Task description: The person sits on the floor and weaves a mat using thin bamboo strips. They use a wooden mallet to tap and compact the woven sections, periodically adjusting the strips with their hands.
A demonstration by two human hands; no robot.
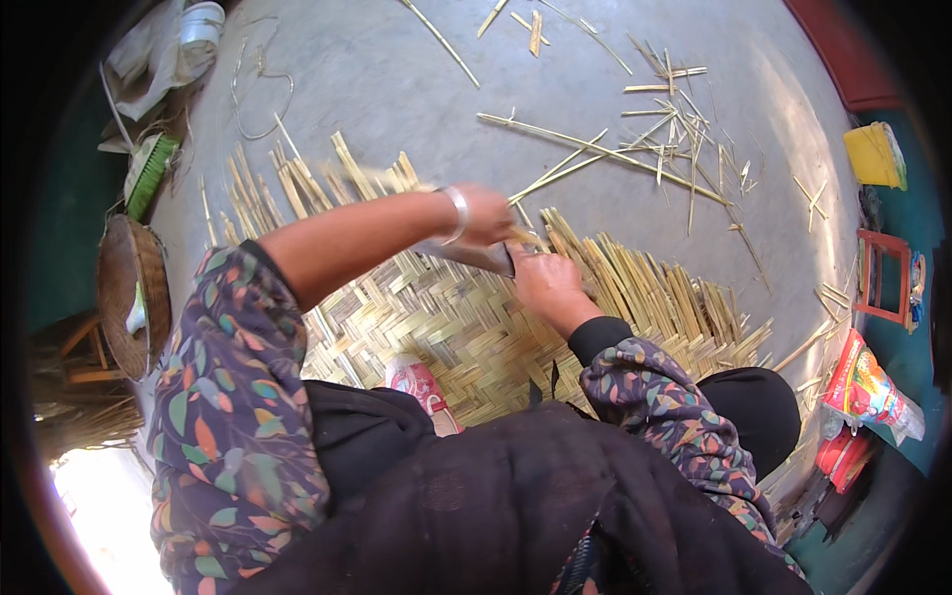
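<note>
A woven bamboo mat [436, 317] lies on the floor in front of me, its loose strip ends fanning out along the far edge. Above it my two hands meet. My right hand [550, 286] is closed around the dark handle of a knife, whose broad blade [464, 254] points left beneath my left wrist. My left hand [484, 215], blurred by motion and wearing a metal bangle [457, 215], is closed just beyond the right one. A pale bamboo strip [530, 239] shows between the hands; its full length is hard to make out.
Cut strips [674, 149] are scattered over the grey floor [377, 69] at the far right. A round basket [121, 288] and a green brush [151, 174] stand at left. At right are a yellow container [875, 156] and a printed bag [865, 382].
</note>
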